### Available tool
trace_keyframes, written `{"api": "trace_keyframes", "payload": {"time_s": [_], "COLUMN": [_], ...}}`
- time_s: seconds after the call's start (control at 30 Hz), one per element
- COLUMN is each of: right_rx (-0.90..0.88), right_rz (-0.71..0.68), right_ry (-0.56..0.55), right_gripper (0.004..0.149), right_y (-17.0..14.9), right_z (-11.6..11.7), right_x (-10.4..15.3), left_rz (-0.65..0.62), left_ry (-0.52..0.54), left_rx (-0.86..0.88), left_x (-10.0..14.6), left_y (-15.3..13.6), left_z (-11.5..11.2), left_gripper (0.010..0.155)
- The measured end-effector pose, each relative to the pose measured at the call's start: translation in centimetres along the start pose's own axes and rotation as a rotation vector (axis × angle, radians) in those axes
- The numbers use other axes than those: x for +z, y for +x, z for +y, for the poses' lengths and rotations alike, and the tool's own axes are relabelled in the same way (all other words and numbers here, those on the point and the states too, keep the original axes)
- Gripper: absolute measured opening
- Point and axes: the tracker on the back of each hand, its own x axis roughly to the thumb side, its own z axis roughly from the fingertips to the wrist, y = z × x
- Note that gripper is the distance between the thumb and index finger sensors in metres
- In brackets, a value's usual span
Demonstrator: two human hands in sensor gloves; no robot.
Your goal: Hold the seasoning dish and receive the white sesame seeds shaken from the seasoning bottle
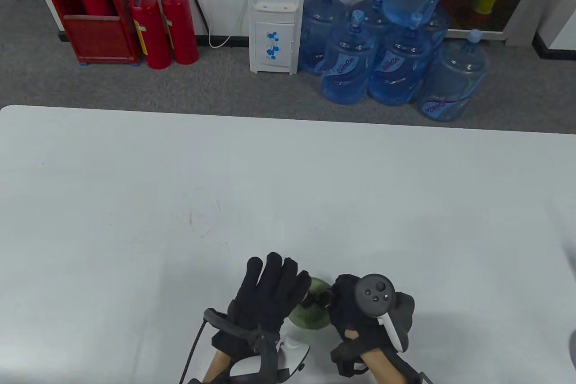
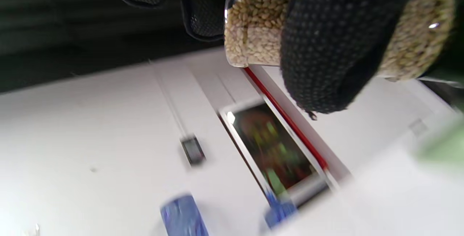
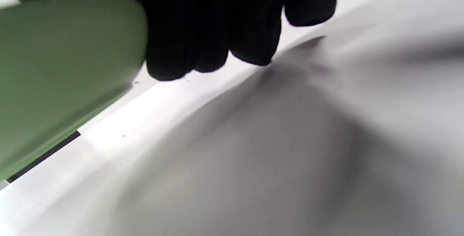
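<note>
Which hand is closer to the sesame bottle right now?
Left. The left hand grips the sesame bottle, its fingers wrapped around it. The right hand is beside it, holding the green dish.

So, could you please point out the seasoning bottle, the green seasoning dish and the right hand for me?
seasoning bottle (image 2: pixel 253 25), left wrist view, on its clear wall with sesame seeds behind it.
seasoning dish (image 3: pixel 65 65), right wrist view, on its green underside.
right hand (image 1: pixel 355 312), table view, on the glove's back beside the tracker.

Seasoning dish mostly hidden between left hand and right hand; bottle unseen there. Wrist views blurred; seasoning bottle cut by top edge.
</note>
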Motion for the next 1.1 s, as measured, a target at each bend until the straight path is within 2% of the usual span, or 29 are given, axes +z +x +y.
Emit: {"api": "trace_keyframes", "payload": {"time_s": [0.03,0.07,0.13,0.17,0.23,0.27,0.3,0.33,0.37,0.4,0.43,0.47,0.5,0.53,0.57,0.6,0.67,0.7,0.73,0.77,0.8,0.83,0.87,0.9,0.93,0.97,1.0,1.03,1.1], "right_rx": [-0.009,-0.007,0.005,0.006,-0.007,-0.009,-0.006,0.003,0.007,0.004,-0.003,-0.007,-0.004,0.0,0.006,0.005,-0.009,-0.009,-0.002,0.005,0.007,0.004,-0.001,-0.006,-0.001,0.005,0.008,0.002,-0.014], "right_rz": [-0.003,-0.009,-0.009,-0.005,-0.004,-0.009,-0.011,-0.011,-0.008,-0.006,-0.007,-0.009,-0.013,-0.014,-0.013,-0.011,-0.012,-0.016,-0.018,-0.017,-0.012,-0.011,-0.011,-0.018,-0.024,-0.024,-0.02,-0.01,-0.006], "right_ry": [-0.002,-0.006,-0.01,-0.006,-0.001,-0.007,-0.009,-0.012,-0.009,-0.004,-0.001,-0.004,-0.009,-0.012,-0.012,-0.009,-0.009,-0.012,-0.014,-0.013,-0.009,-0.005,-0.003,-0.009,-0.017,-0.02,-0.021,-0.015,-0.014], "right_gripper": [0.041,0.041,0.041,0.041,0.041,0.041,0.041,0.041,0.041,0.041,0.041,0.041,0.041,0.041,0.041,0.041,0.041,0.041,0.041,0.041,0.041,0.041,0.041,0.041,0.041,0.041,0.041,0.041,0.041], "right_y": [0.1,0.1,0.1,0.0,0.1,0.1,0.1,0.1,0.0,0.0,0.1,0.2,0.2,0.2,0.2,0.1,0.2,0.3,0.3,0.3,0.3,0.3,0.3,0.3,0.3,0.3,0.2,0.1,0.1], "right_z": [-0.1,-0.2,-0.1,0.0,-0.1,-0.2,-0.2,-0.2,-0.1,0.0,-0.2,-0.2,-0.3,-0.3,-0.2,-0.2,-0.4,-0.4,-0.4,-0.3,-0.2,-0.1,-0.2,-0.3,-0.4,-0.4,-0.4,-0.4,-0.5], "right_x": [0.1,0.1,0.0,0.0,0.0,0.0,0.0,0.0,0.0,0.0,0.1,0.1,0.2,0.2,0.2,0.2,0.3,0.3,0.2,0.2,0.2,0.2,0.3,0.4,0.4,0.4,0.3,0.3,0.2], "left_rz": [0.086,0.076,-0.081,-0.106,0.081,0.095,0.045,-0.05,-0.088,-0.056,0.049,0.088,0.059,-0.001,-0.061,-0.035,0.127,0.121,0.042,-0.027,-0.097,-0.077,0.006,0.081,0.054,-0.023,-0.106,-0.102,0.066], "left_ry": [0.008,-0.064,-0.166,-0.067,0.027,-0.025,-0.097,-0.176,-0.135,-0.036,0.003,-0.005,-0.092,-0.171,-0.155,-0.051,0.017,-0.033,-0.151,-0.208,-0.115,-0.047,-0.001,0.004,-0.088,-0.188,-0.155,-0.05,0.028], "left_rx": [0.149,0.198,-0.012,-0.041,0.136,0.258,0.209,0.035,-0.033,-0.022,0.101,0.206,0.216,0.107,-0.003,-0.011,0.195,0.266,0.161,0.056,-0.027,-0.018,0.053,0.199,0.224,0.113,0.005,-0.027,0.167], "left_x": [0.0,0.1,0.9,0.6,0.0,0.1,0.2,0.6,0.6,0.2,0.1,0.1,0.2,0.4,0.8,0.3,0.2,0.2,0.5,0.8,0.9,0.5,0.3,0.2,0.3,0.7,1.0,0.7,0.3], "left_y": [-0.5,0.2,1.3,1.0,-0.4,-0.1,0.6,1.3,1.3,0.7,0.0,-0.1,0.5,1.0,1.0,0.2,-1.2,-0.9,0.0,0.5,0.6,0.2,-0.4,-0.6,0.1,1.0,1.1,0.7,-0.5], "left_z": [0.2,-0.7,-1.7,-1.1,0.4,-0.2,-1.0,-1.7,-1.6,-0.6,0.1,0.0,-0.9,-1.7,-1.8,-0.8,0.3,-0.4,-1.6,-2.0,-1.6,-0.7,0.1,0.1,-0.9,-1.9,-1.7,-0.8,0.4], "left_gripper": [0.064,0.064,0.064,0.064,0.064,0.064,0.064,0.064,0.064,0.064,0.064,0.064,0.064,0.064,0.064,0.064,0.064,0.064,0.064,0.064,0.063,0.064,0.063,0.064,0.064,0.064,0.064,0.064,0.064]}}
